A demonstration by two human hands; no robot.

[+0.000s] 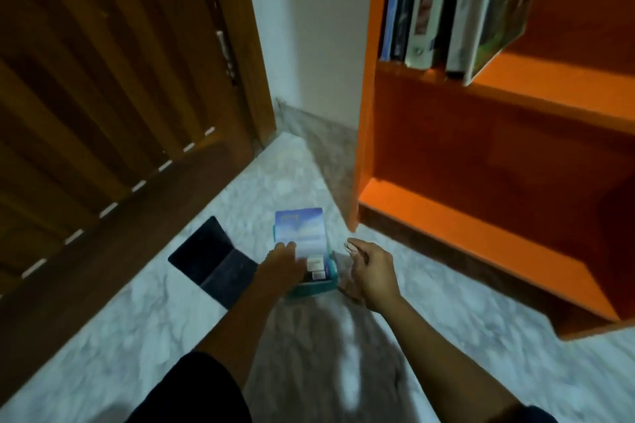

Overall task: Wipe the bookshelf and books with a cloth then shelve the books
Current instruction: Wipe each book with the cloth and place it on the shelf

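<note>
The left hand (280, 261) rests on the top book (300, 230) of a floor stack, its grip too blurred to tell; the right hand (369, 268) hangs loosely curled and empty just beside; the step looks like picking up; next comes a firm hold, then a lift towards the bookshelf (429, 106).

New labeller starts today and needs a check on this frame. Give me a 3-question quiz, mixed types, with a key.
1. True or false: the left hand rests on the blue-white book on the floor.
2. Multiple choice: the leaning books in the orange bookshelf stand on A) the upper shelf in view, B) the bottom shelf, C) the floor.
3. Short answer: on which side of the blue-white book, in the person's terms, does the dark flat item lie?

Key: 1 true. 2 A. 3 left.
</note>
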